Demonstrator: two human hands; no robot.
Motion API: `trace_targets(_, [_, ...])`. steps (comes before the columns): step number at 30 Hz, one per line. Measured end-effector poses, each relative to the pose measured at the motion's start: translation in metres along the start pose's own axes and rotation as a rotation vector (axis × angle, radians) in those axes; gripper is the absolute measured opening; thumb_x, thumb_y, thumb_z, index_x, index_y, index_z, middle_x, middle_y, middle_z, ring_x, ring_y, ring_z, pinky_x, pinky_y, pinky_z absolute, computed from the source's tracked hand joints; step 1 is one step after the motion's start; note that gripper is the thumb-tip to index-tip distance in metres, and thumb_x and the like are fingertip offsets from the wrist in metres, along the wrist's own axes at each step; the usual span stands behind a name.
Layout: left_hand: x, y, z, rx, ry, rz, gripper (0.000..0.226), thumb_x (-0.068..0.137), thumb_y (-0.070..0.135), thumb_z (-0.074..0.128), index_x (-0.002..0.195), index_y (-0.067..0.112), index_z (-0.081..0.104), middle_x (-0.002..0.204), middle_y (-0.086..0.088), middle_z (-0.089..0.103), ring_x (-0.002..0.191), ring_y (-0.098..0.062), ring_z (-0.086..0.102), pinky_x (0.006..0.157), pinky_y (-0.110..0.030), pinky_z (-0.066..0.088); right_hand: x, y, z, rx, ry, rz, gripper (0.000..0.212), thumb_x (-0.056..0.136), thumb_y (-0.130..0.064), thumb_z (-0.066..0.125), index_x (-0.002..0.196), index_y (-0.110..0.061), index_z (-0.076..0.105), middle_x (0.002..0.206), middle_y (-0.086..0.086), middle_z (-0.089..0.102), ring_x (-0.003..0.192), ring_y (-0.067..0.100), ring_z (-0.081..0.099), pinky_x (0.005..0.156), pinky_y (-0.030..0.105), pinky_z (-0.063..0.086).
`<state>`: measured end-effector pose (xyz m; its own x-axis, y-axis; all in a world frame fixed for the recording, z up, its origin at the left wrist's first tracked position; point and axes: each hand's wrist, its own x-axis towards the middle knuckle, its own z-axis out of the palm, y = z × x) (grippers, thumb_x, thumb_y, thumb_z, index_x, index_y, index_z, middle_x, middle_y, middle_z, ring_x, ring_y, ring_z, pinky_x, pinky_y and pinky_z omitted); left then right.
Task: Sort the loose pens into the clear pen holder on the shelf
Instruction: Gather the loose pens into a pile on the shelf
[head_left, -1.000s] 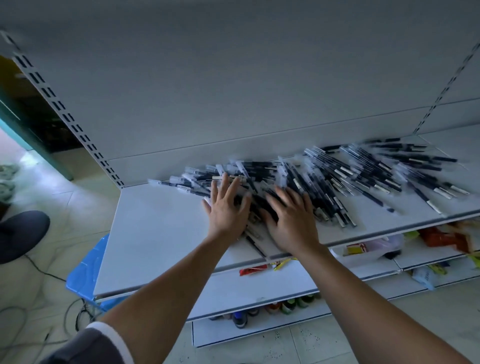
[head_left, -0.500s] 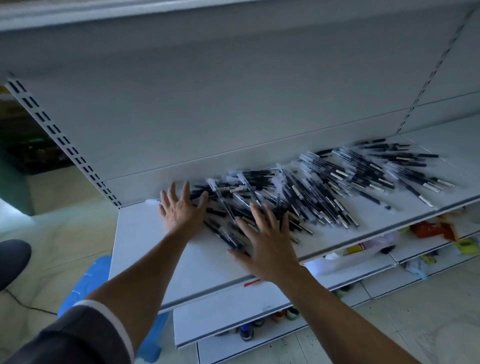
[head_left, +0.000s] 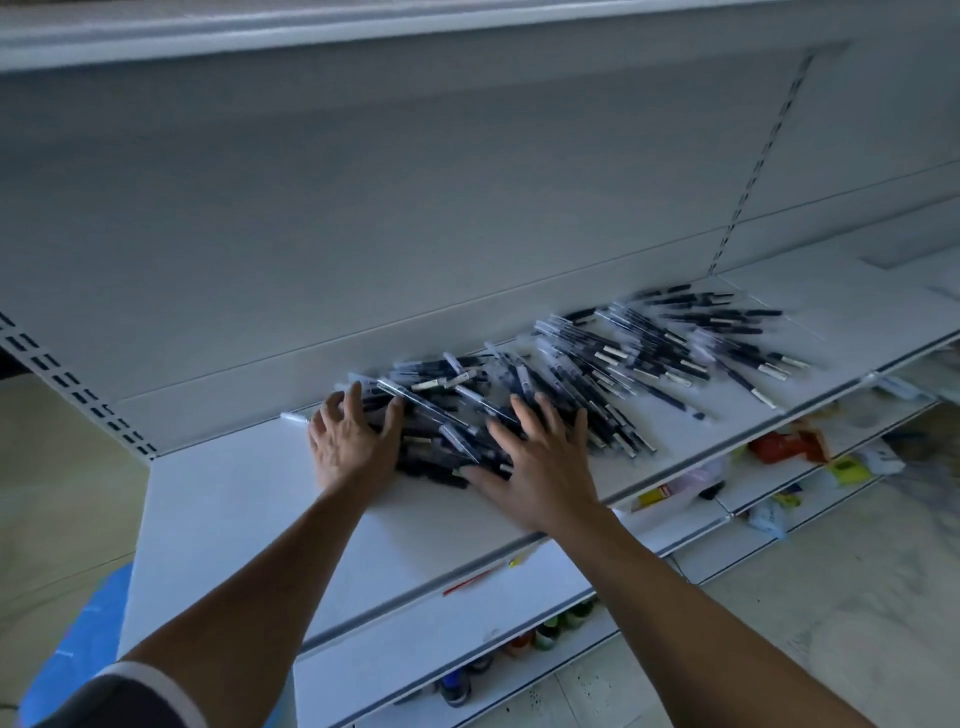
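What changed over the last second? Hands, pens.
Left hand swung out to the pile's left end, then pressed in against the pens, bunching them toward the right hand, which lies spread on the pile's near edge. Nothing gripped or released. Right half of the pile and the shelf unchanged.

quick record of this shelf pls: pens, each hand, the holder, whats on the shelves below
pens: loose heap lying along the white shelf, none lifted
left hand: fingers spread, touching the heap's left edge
right hand: fingers spread, resting on the heap's front
pen holder: not in view
lower shelves: small bottles, red packet
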<state>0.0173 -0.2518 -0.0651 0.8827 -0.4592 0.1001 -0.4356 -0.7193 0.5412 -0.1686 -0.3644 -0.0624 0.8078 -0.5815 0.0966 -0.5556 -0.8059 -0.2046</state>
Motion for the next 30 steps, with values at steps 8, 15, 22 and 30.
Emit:
trace_targets(8, [-0.018,0.054,0.035,-0.032,0.011,-0.064,0.069,0.090,0.065,0.038,0.146,0.025,0.032,0.158,-0.005,0.015,0.146,-0.031,0.005,0.119,-0.046,0.005,0.013,0.059,-0.008,0.034,0.029,-0.059,0.085,0.079,-0.079,0.012,0.139,-0.029,0.047,0.159,-0.003,0.021,0.148,0.024,0.010,0.114,0.061,0.004])
trace_targets(15, [-0.026,0.099,0.060,-0.106,0.063,-0.176,0.070,0.092,0.063,0.040,0.147,0.021,0.032,0.161,-0.003,0.002,0.146,-0.030,-0.013,0.117,-0.043,-0.004,0.028,0.101,-0.007,0.084,0.078,-0.123,0.063,0.088,-0.066,0.039,0.131,-0.023,0.057,0.155,-0.001,0.032,0.145,0.028,0.022,0.115,0.055,0.016])
trace_targets(22, [-0.037,0.114,0.067,-0.280,0.158,-0.183,0.073,0.091,0.060,0.042,0.151,0.022,0.023,0.162,-0.003,-0.006,0.147,-0.029,-0.014,0.119,-0.051,0.004,0.045,0.135,-0.011,0.138,0.172,-0.229,0.056,0.082,-0.063,0.052,0.116,-0.020,0.066,0.139,0.006,0.052,0.128,0.032,0.046,0.108,0.049,0.033])
trace_targets(30, [-0.076,0.141,0.087,-0.210,0.173,-0.118,0.070,0.089,0.060,0.031,0.151,0.029,0.020,0.162,0.004,-0.008,0.147,-0.020,-0.013,0.119,-0.048,-0.003,0.032,0.139,-0.010,0.094,0.104,-0.294,0.067,0.088,-0.064,0.035,0.136,-0.022,0.052,0.152,0.009,0.037,0.138,0.038,0.035,0.110,0.059,0.026])
